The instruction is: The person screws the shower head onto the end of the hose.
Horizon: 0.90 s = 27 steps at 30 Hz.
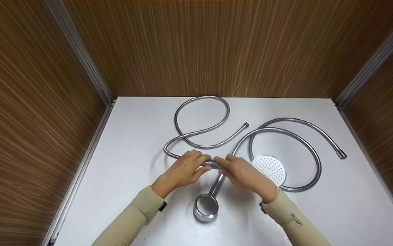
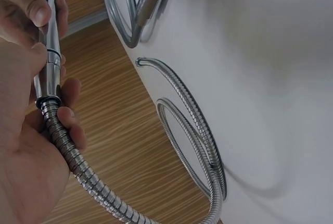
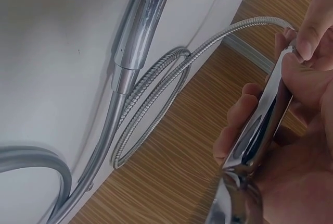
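My right hand (image 1: 246, 172) grips the chrome handle (image 3: 255, 130) of a hand shower whose round white spray face (image 1: 268, 167) shows beside my wrist. My left hand (image 1: 186, 169) holds the chrome connector (image 2: 49, 81) of a ribbed metal hose (image 2: 99, 190) against the end of that handle. The two hands nearly meet at this joint; fingers partly cover it, so how far the parts are screwed together cannot be told. The ribbed hose (image 1: 206, 130) loops away on the far side, its other end loose on the white table (image 1: 131, 143).
A second chrome hand shower (image 1: 206, 206) lies between my forearms, joined to a smooth grey hose (image 1: 314, 157) that coils to the right. That hose's loose end fitting (image 1: 342, 154) lies near the right edge. Wood-grain panels (image 1: 203, 48) enclose the table's back and sides.
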### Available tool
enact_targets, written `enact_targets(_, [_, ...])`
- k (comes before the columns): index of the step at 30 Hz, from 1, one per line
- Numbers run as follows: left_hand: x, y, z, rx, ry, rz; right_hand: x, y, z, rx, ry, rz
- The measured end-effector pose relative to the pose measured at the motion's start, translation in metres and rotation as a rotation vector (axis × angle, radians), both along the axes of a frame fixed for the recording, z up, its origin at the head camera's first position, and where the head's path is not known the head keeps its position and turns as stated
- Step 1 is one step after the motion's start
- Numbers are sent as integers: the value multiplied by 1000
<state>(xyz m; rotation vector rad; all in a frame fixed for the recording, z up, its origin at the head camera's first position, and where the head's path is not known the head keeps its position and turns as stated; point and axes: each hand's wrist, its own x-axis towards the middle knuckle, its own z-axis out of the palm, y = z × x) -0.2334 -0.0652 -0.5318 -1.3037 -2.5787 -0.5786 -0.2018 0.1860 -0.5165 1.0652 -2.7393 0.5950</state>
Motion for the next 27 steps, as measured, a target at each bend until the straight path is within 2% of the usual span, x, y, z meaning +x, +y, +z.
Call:
enact_targets(6, [0, -1, 1, 17, 7, -11, 0, 1, -1, -4, -12, -4])
enact_targets(13, [2, -1, 2, 20, -23, 15, 0, 0, -3, -15, -28, -1])
enact_targets(22, [1, -3, 2, 42, 47, 0, -1, -2, -2, -21, -18, 5])
enact_targets(27, [0, -5, 3, 54, 30, -19, -1, -3, -2, -13, -18, 7])
